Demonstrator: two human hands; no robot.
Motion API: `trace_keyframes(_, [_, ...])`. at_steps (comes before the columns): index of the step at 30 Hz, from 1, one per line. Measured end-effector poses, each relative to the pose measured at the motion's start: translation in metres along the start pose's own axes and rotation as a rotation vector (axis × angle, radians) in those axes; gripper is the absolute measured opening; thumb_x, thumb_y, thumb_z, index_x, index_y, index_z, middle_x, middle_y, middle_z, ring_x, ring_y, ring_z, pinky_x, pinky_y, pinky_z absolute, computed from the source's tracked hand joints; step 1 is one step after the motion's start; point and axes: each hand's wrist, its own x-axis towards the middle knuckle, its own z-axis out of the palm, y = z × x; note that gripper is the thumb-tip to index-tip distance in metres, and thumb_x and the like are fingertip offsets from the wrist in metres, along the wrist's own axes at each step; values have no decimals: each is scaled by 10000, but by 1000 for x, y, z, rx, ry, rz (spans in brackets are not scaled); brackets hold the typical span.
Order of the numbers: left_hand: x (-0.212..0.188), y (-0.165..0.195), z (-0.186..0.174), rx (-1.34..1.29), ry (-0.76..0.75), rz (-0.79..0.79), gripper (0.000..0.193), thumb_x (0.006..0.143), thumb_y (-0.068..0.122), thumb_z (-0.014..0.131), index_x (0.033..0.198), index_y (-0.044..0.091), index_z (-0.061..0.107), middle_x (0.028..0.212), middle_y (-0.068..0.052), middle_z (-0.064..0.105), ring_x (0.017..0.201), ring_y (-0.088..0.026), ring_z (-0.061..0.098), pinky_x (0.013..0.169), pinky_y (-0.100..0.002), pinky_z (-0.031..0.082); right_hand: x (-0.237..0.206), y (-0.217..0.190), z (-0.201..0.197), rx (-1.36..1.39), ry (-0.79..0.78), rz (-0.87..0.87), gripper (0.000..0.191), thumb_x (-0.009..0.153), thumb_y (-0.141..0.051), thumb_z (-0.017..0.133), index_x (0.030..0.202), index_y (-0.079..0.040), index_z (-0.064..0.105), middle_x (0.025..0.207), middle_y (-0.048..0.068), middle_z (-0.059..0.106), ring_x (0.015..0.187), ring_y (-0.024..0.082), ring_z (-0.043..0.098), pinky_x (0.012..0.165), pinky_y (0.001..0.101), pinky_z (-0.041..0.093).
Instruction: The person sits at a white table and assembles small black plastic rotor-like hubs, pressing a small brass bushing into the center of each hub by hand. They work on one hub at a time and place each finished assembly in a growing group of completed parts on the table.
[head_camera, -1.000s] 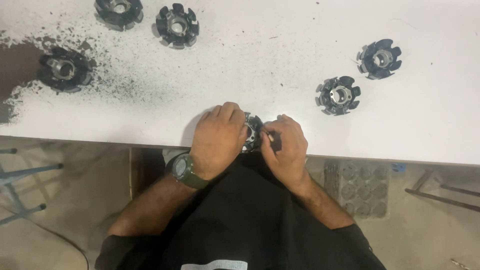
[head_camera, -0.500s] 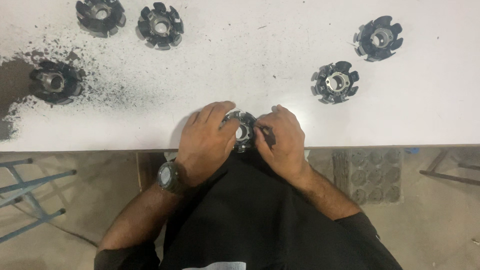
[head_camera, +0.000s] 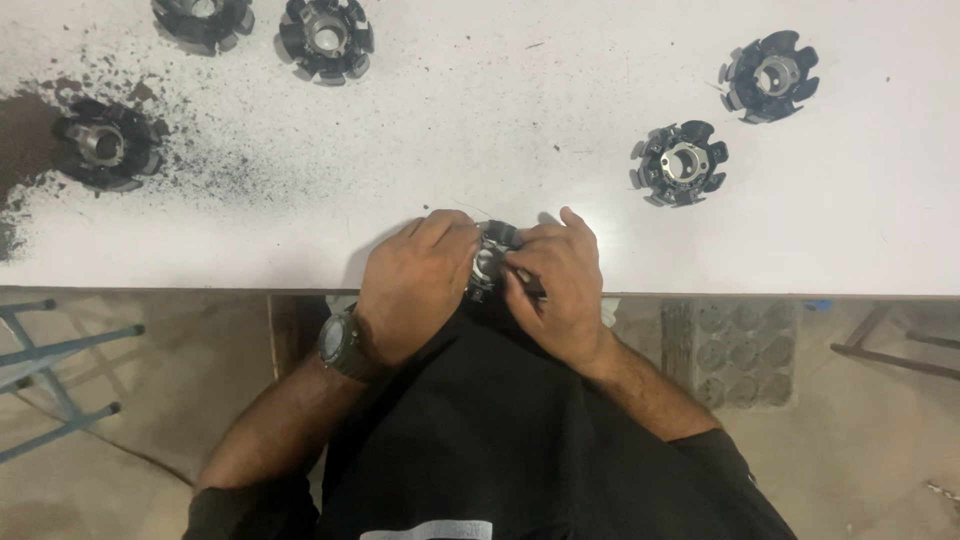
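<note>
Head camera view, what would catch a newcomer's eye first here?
Both hands meet at the near edge of the white table: the left hand and right hand clasp a small dark round metal part between them. Five similar notched black parts lie scattered farther back, and dark powdery grime stains the table's left side.

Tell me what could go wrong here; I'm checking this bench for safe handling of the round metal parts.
1. The small dark round slotted metal part sits between the left hand and the right hand right at the white table's near edge; a slipped grip could drop it to the floor.
2. Dark powdery grime on the table could smear onto hands and weaken the hold.
</note>
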Motion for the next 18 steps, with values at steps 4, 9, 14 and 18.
trace_keyframes(4, [-3,0,1,10,-31,-28,138,959,96,681,1062,4,679,1086,-110,675,910,-278,689,763,-387,573,2,0,3,-23,-5,8,289,815,14,810,1044,-50,645,1015,112,671,1073,295,663,1163,574,410])
trace_keyframes(9, [-7,-6,7,11,-85,-46,263,886,74,712,1122,-11,637,1169,-129,647,969,-289,695,766,-373,582,1,0,2,-43,-4,8,318,793,22,806,1051,-54,636,1004,108,664,1063,308,659,1153,574,409])
trace_keyframes(14, [-18,-11,14,10,-10,5,304,828,126,784,1059,23,614,1220,-118,625,1020,-296,690,763,-388,580,-2,0,8,-33,33,-68,329,810,39,793,1063,-67,612,999,82,658,1086,299,674,1161,581,415])
trace_keyframes(18, [-22,-9,17,5,55,8,293,825,124,790,1048,50,615,1222,-90,624,1029,-273,693,768,-376,583,-3,-2,10,-46,13,-58,349,801,45,798,1081,-58,617,1026,106,664,1080,314,661,1152,576,419])
